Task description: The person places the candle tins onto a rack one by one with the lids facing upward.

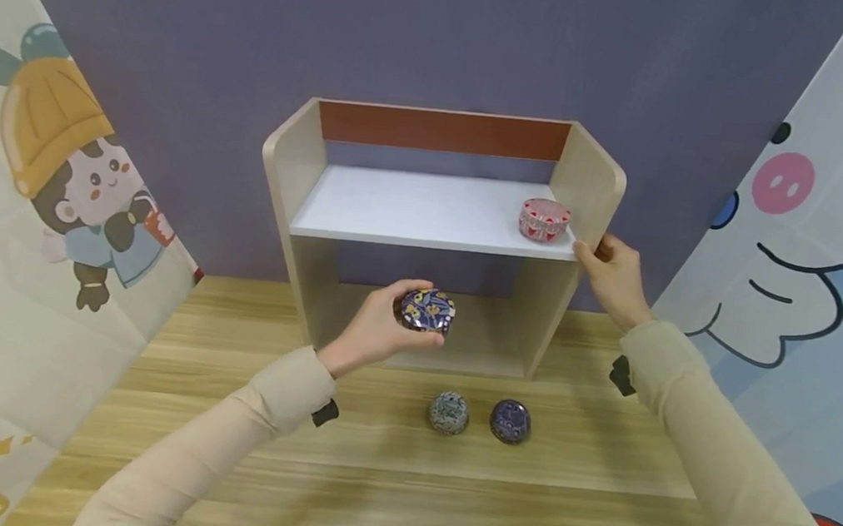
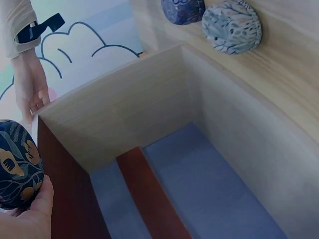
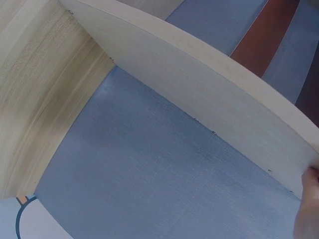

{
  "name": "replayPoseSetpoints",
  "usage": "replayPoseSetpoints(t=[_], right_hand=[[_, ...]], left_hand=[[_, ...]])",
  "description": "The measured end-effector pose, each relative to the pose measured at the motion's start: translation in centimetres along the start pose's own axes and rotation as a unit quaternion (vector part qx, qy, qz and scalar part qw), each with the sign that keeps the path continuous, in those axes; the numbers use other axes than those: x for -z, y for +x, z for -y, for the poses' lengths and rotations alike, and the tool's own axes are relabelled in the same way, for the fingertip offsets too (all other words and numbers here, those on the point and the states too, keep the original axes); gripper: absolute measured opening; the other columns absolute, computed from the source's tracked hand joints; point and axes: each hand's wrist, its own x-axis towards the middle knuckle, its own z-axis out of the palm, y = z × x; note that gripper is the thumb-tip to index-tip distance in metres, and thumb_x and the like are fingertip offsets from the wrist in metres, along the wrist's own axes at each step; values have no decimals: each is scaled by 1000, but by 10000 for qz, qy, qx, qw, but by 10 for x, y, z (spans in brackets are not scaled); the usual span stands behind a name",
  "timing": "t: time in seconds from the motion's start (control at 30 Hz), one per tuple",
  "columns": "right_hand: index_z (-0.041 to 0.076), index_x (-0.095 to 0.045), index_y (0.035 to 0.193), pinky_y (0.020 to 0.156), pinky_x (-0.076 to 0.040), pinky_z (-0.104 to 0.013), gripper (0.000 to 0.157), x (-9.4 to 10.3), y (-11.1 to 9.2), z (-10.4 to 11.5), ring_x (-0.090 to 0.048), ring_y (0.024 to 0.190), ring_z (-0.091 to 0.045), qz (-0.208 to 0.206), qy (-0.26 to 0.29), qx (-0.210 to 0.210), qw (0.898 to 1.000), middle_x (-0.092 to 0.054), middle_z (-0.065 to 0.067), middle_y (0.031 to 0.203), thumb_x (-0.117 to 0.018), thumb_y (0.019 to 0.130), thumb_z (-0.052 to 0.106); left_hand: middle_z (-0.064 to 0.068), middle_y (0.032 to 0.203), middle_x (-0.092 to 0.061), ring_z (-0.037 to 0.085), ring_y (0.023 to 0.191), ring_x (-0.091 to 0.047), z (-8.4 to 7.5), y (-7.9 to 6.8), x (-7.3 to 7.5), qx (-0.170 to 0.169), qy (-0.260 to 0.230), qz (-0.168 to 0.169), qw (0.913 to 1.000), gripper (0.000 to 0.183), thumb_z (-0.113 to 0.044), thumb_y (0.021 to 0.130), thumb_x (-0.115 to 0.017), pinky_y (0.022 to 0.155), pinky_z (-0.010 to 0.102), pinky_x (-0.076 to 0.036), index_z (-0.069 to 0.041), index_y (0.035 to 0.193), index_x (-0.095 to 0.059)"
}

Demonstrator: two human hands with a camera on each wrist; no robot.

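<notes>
Sides of a flowered tin (image 1: 427,309) sit pinched in the left hand (image 1: 378,324) in front of the shelf (image 1: 397,202), leaving its lid clear. The right hand (image 1: 619,282) grips the shelf's right edge, seemingly to steady it. A pink tin (image 1: 543,222) rests on the shelf's right; a grey tin (image 1: 449,412) and purple tin (image 1: 510,421) lie in front, perhaps for easy reach.
</notes>
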Motion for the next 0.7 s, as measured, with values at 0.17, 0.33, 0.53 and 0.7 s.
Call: replayPoseSetpoints(t=[0.17,0.33,0.53,0.7], right_hand=[[-4,-50,127,76,-44,-9,52,-1,1,0,-52,88,3,-1,-28,-29,10000,-56,-25,120,-51,91,34],[-4,-48,129,82,-47,-14,52,1,1,1,-54,94,-2,10,11,-75,10000,-55,-24,123,-51,92,33],[-4,-46,130,86,-49,-19,53,1,0,1,-55,97,-5,23,-24,-49,10000,-54,-25,124,-51,92,31],[-3,-47,130,86,-48,-17,53,1,0,1,-55,98,-5,11,-21,-80,10000,-54,-23,125,-51,92,33]], left_hand=[[7,120,-55,20,102,-58,-12,7,5,-25,-217,-29,9998,73,-27,67,-81,82,29,-53,-18,131,-47],[8,119,-55,20,100,-59,-20,12,7,98,-465,20,9989,72,-28,69,-80,81,29,-54,-20,132,-46],[9,117,-55,21,99,-59,-27,16,10,115,-545,39,9984,72,-27,70,-79,78,28,-54,-20,133,-45],[8,117,-55,19,98,-59,-32,24,12,-12,-228,-128,9997,72,-29,68,-80,79,27,-54,-20,132,-47]])
